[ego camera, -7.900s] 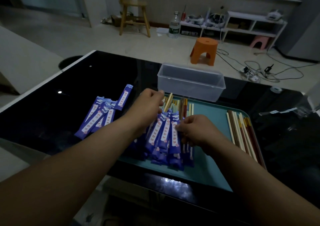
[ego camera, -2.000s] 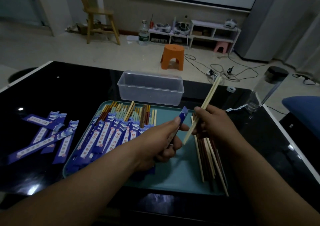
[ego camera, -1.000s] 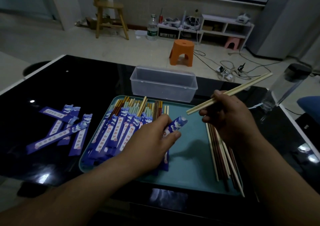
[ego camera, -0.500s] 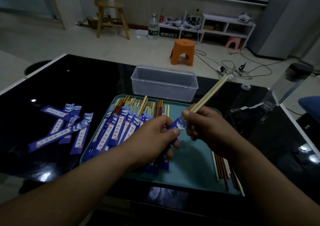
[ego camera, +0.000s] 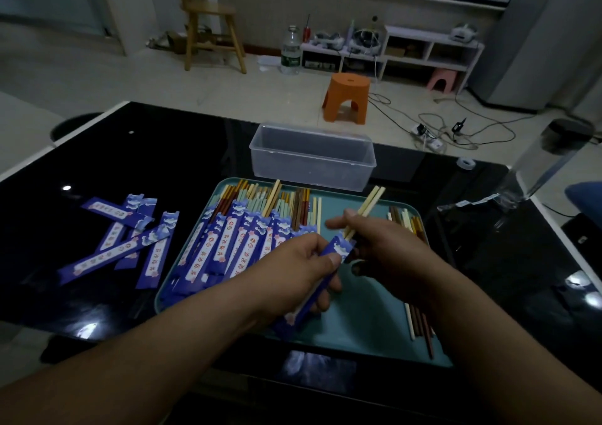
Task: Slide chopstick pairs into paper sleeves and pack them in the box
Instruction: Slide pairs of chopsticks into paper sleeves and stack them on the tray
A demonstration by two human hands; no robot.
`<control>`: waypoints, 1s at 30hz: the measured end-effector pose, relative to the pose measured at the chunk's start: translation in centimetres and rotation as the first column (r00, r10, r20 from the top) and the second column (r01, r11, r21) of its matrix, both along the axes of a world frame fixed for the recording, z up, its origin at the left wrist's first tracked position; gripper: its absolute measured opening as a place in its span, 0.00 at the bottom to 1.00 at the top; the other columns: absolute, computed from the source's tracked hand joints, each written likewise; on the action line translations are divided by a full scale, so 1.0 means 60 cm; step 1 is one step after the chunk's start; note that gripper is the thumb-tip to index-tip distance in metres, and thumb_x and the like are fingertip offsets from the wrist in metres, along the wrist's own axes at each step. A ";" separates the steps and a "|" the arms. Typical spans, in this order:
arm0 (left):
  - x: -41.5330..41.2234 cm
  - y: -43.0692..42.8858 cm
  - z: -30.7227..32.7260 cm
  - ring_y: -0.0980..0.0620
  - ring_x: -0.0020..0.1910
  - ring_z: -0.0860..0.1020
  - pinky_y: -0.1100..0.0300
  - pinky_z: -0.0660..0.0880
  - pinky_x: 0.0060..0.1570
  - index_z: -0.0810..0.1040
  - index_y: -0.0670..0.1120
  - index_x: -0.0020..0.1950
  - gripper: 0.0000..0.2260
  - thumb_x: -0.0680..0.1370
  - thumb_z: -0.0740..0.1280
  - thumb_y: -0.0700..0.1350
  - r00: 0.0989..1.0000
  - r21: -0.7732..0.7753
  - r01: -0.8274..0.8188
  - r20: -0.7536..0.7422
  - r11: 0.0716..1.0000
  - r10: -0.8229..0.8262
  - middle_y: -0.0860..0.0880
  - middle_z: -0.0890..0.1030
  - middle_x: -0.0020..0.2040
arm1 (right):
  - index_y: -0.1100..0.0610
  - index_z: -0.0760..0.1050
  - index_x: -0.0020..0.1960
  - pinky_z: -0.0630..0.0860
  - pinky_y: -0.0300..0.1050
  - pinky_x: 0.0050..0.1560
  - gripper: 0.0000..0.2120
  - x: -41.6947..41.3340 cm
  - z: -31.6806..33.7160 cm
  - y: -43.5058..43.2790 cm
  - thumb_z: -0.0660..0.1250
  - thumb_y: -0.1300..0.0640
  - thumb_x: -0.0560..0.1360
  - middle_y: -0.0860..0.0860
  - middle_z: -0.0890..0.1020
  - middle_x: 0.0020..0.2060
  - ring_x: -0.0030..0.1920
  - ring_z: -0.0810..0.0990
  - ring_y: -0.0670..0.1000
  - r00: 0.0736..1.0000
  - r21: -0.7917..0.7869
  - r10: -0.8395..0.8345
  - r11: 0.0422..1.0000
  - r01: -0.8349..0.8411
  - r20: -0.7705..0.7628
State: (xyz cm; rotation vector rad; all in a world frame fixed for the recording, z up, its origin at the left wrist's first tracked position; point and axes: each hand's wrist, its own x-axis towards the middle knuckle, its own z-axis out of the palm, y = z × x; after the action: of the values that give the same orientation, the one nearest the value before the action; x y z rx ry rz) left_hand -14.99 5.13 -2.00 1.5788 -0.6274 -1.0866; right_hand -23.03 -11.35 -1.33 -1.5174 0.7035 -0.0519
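Observation:
My left hand (ego camera: 303, 268) grips a blue paper sleeve (ego camera: 338, 249) over the teal tray (ego camera: 358, 323). My right hand (ego camera: 387, 255) pinches a pale chopstick pair (ego camera: 369, 201) whose lower part is inside the sleeve's mouth; the upper ends stick out toward the box. A row of sleeved chopsticks (ego camera: 241, 242) lies on the tray's left half. Bare chopsticks (ego camera: 418, 323) lie along its right side, partly hidden by my right arm. The clear plastic box (ego camera: 311, 157) stands open behind the tray, with nothing visible in it.
Several empty blue sleeves (ego camera: 130, 245) are scattered on the black glass table (ego camera: 97, 164) left of the tray. A clear bottle with a dark cap (ego camera: 550, 160) stands at the right. An orange stool (ego camera: 348, 97) and cables are on the floor beyond.
My right hand swung the chopstick pair round, brought its tips to the sleeve's mouth and has pushed it further in; less of the pair sticks out now than half a second ago.

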 end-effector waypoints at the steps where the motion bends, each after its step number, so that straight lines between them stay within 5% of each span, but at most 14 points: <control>1: 0.000 0.000 -0.001 0.49 0.32 0.78 0.53 0.76 0.36 0.73 0.44 0.52 0.06 0.86 0.62 0.45 1.000 0.001 -0.002 -0.002 1.000 0.002 0.45 0.83 0.41 | 0.54 0.81 0.60 0.72 0.45 0.39 0.16 0.003 0.001 -0.001 0.62 0.43 0.84 0.56 0.82 0.46 0.39 0.78 0.50 0.998 -0.013 -0.063 0.998 0.064 0.030; 5: 0.001 0.001 -0.005 0.49 0.32 0.78 0.52 0.76 0.36 0.73 0.43 0.52 0.07 0.86 0.62 0.45 1.000 0.013 0.005 -0.009 1.000 -0.005 0.44 0.84 0.41 | 0.48 0.74 0.64 0.74 0.45 0.34 0.09 0.007 0.005 -0.023 0.61 0.53 0.86 0.59 0.82 0.50 0.36 0.81 0.52 0.933 -0.103 -0.281 0.945 0.310 0.225; 10: -0.005 -0.003 -0.003 0.48 0.36 0.80 0.54 0.77 0.39 0.75 0.42 0.54 0.07 0.87 0.61 0.44 0.998 -0.003 -0.032 -0.051 0.999 0.032 0.43 0.85 0.43 | 0.52 0.76 0.64 0.75 0.44 0.31 0.09 0.004 -0.003 -0.016 0.62 0.54 0.86 0.57 0.83 0.46 0.34 0.81 0.53 0.959 -0.053 -0.211 0.973 0.225 0.189; 15: 0.007 -0.029 -0.004 0.48 0.48 0.87 0.53 0.81 0.47 0.76 0.43 0.62 0.08 0.87 0.58 0.39 0.929 -0.097 -0.297 -0.261 0.950 0.263 0.44 0.88 0.49 | 0.57 0.78 0.54 0.75 0.46 0.35 0.15 -0.006 -0.016 -0.001 0.65 0.44 0.83 0.54 0.82 0.41 0.37 0.82 0.53 0.995 -0.142 -0.096 0.985 0.093 -0.015; 22: 0.014 -0.044 0.001 0.41 0.51 0.86 0.43 0.83 0.56 0.79 0.45 0.57 0.07 0.85 0.62 0.43 0.948 -0.044 -0.309 -0.091 0.950 0.304 0.42 0.87 0.50 | 0.57 0.83 0.50 0.72 0.41 0.32 0.13 -0.021 -0.009 0.039 0.63 0.52 0.85 0.47 0.82 0.29 0.28 0.76 0.45 0.997 -0.123 0.073 0.990 -0.074 -0.011; 25: 0.016 -0.048 -0.001 0.45 0.50 0.86 0.46 0.83 0.56 0.78 0.50 0.57 0.05 0.85 0.63 0.46 0.956 -0.024 -0.286 0.062 0.958 0.287 0.45 0.85 0.52 | 0.56 0.82 0.45 0.70 0.42 0.33 0.14 -0.022 -0.018 0.030 0.64 0.52 0.84 0.47 0.81 0.28 0.27 0.76 0.45 0.999 -0.166 0.033 0.986 -0.035 -0.014; 30: 0.041 -0.031 -0.001 0.54 0.55 0.83 0.49 0.80 0.60 0.74 0.52 0.60 0.06 0.85 0.63 0.43 0.885 -0.128 -0.367 0.257 0.921 0.388 0.52 0.83 0.56 | 0.62 0.82 0.47 0.82 0.49 0.37 0.13 -0.015 -0.034 0.004 0.67 0.54 0.84 0.58 0.87 0.39 0.36 0.86 0.55 0.976 -0.226 -0.069 0.974 0.022 -0.204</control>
State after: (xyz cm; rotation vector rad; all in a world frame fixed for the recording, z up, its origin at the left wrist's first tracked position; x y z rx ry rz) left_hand -12.50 3.25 -2.03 1.7137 -0.5071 -0.5474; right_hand -23.92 -11.12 -3.38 -1.7377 0.9275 -0.0043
